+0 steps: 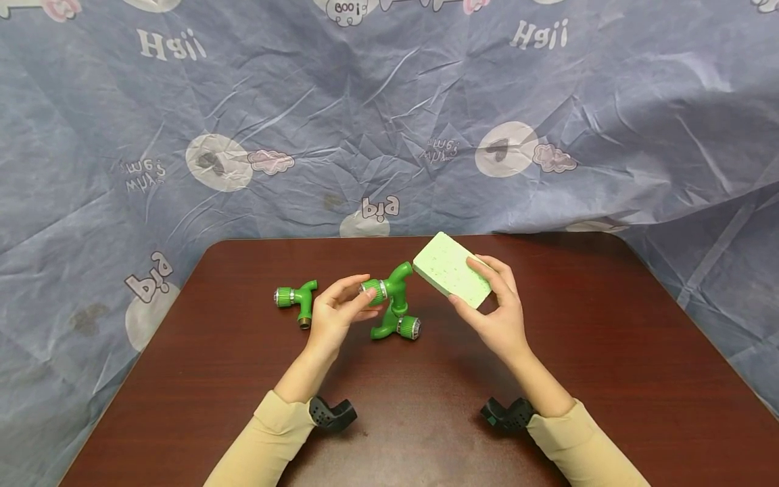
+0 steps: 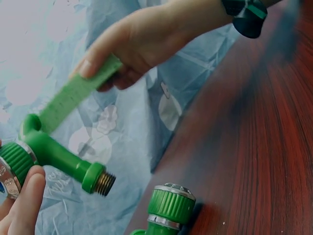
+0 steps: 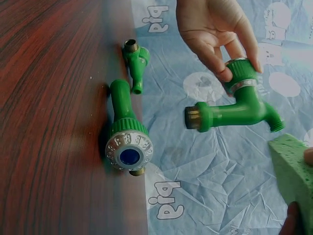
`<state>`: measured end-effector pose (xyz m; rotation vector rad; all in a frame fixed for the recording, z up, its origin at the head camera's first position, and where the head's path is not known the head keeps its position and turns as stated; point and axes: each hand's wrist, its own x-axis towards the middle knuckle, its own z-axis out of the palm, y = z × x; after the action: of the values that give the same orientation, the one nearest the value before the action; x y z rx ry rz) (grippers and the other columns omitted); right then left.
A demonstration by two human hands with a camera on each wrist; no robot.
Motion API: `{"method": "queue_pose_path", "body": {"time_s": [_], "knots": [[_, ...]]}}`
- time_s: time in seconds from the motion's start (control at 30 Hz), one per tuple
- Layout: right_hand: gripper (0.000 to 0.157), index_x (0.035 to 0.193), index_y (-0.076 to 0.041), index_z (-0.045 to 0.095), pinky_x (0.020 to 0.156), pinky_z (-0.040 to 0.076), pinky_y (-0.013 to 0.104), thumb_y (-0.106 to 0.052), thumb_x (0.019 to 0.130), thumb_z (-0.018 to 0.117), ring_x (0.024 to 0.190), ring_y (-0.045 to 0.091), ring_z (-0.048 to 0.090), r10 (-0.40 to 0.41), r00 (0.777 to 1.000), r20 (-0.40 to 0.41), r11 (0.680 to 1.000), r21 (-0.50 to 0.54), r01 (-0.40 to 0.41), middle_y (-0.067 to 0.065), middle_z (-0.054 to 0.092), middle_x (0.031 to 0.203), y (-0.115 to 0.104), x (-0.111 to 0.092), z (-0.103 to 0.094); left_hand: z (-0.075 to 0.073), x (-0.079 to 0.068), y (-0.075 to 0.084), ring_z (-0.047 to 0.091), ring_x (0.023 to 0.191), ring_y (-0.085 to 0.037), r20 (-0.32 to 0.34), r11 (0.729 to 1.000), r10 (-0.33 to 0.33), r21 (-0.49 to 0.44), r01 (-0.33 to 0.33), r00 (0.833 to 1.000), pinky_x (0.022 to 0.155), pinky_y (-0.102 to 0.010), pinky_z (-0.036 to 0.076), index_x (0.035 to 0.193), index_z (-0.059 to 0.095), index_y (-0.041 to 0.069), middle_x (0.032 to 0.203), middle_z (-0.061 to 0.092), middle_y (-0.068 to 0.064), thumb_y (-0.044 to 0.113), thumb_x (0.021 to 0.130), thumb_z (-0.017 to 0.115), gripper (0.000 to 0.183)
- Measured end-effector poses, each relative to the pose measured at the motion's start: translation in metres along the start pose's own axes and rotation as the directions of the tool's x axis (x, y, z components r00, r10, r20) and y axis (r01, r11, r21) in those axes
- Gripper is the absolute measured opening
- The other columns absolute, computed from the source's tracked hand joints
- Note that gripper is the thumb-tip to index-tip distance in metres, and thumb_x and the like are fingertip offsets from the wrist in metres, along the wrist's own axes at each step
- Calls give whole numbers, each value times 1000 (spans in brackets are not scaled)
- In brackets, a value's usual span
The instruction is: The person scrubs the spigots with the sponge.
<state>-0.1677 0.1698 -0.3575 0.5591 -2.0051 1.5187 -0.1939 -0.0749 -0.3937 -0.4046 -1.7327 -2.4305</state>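
My left hand [image 1: 333, 312] pinches a green plastic tap [image 1: 398, 285] by its ribbed knob, above the table. The tap's brass threaded end shows in both wrist views. My right hand [image 1: 500, 311] grips a light green sponge [image 1: 453, 269] by its edges, thumb on one side and fingers on the other. One corner of the sponge is close to the tap's spout; whether they touch I cannot tell. A second green tap [image 1: 389, 327] lies on the table below the held one. To the left of my left hand lies a third green tap [image 1: 304, 301].
The dark reddish-brown table [image 1: 578, 325] carries the two lying taps. Behind it hangs a wrinkled blue-grey printed cloth [image 1: 389, 135]. Black devices [image 1: 331, 414] are strapped to both wrists, over the edges of the cream sleeves [image 1: 262, 439].
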Motion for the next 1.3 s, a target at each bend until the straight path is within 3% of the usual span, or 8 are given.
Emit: {"method": "queue_pose_path", "body": {"time_s": [0.13, 0.27, 0.4, 0.63, 0.77, 1.0, 1.2, 1.3], "knots": [[56, 124, 7, 55, 78, 40, 16, 9, 72, 74, 110, 18, 45, 62, 994, 95, 995, -81, -54, 24, 42, 130, 0, -1, 1, 0, 0, 2, 69, 71, -26, 40, 999, -10, -42, 11, 999, 67, -44, 56, 119, 52, -15, 100, 65, -10, -2, 86, 64, 38], [55, 124, 6, 56, 78, 40, 15, 8, 72, 75, 110, 22, 45, 67, 985, 157, 993, -103, -52, 22, 44, 129, -1, -3, 2, 1, -1, 3, 69, 70, -23, 64, 998, -16, -59, 20, 998, 68, -43, 57, 119, 52, -15, 100, 65, -9, -1, 87, 63, 36], [56, 123, 6, 56, 78, 41, 14, 9, 71, 75, 108, 24, 46, 54, 987, 153, 995, -89, -40, 23, 44, 128, -1, -3, 3, 1, -2, 4, 69, 71, -23, 75, 997, -34, -72, 40, 997, 69, -42, 56, 121, 51, -14, 103, 64, -9, -3, 86, 63, 38], [55, 123, 6, 56, 77, 40, 15, 9, 71, 75, 108, 22, 46, 64, 986, 154, 994, -96, -49, 22, 45, 128, 0, -3, 2, 1, -2, 5, 69, 76, -19, 96, 995, -75, -54, 80, 993, 71, -32, 56, 125, 52, -7, 111, 59, -8, -20, 72, 66, 56], [56, 123, 6, 56, 75, 40, 16, 9, 71, 75, 107, 22, 46, 69, 986, 154, 993, -101, -54, 22, 45, 128, -1, -2, 2, 0, -2, 4, 69, 75, -19, 115, 996, -65, -52, 71, 991, 72, -35, 57, 126, 47, -11, 108, 59, -9, -19, 74, 65, 56], [55, 123, 5, 57, 75, 39, 15, 7, 72, 75, 108, 23, 46, 78, 985, 154, 992, -107, -62, 20, 46, 128, -3, -2, 0, -2, -2, 2, 65, 82, -16, 47, 992, -22, 127, 15, 999, 72, -25, 54, 121, 58, -4, 104, 65, -7, -7, 76, 72, 48], [55, 123, 6, 56, 75, 40, 18, 8, 72, 75, 109, 23, 46, 83, 985, 154, 993, -93, -69, 22, 45, 128, -3, -1, 0, -3, -1, 3, 64, 88, -21, 31, 990, 7, 138, -11, 999, 76, -28, 54, 121, 60, 0, 105, 65, -9, -6, 76, 72, 48], [55, 123, 7, 56, 75, 39, 18, 8, 72, 75, 108, 23, 45, 96, 989, 112, 993, -77, -88, 24, 44, 129, -3, -1, -1, -3, 0, 4, 65, 89, -20, 12, 992, -4, 127, 3, 1000, 77, -28, 55, 120, 61, -1, 103, 66, -8, -6, 75, 72, 47]]}}
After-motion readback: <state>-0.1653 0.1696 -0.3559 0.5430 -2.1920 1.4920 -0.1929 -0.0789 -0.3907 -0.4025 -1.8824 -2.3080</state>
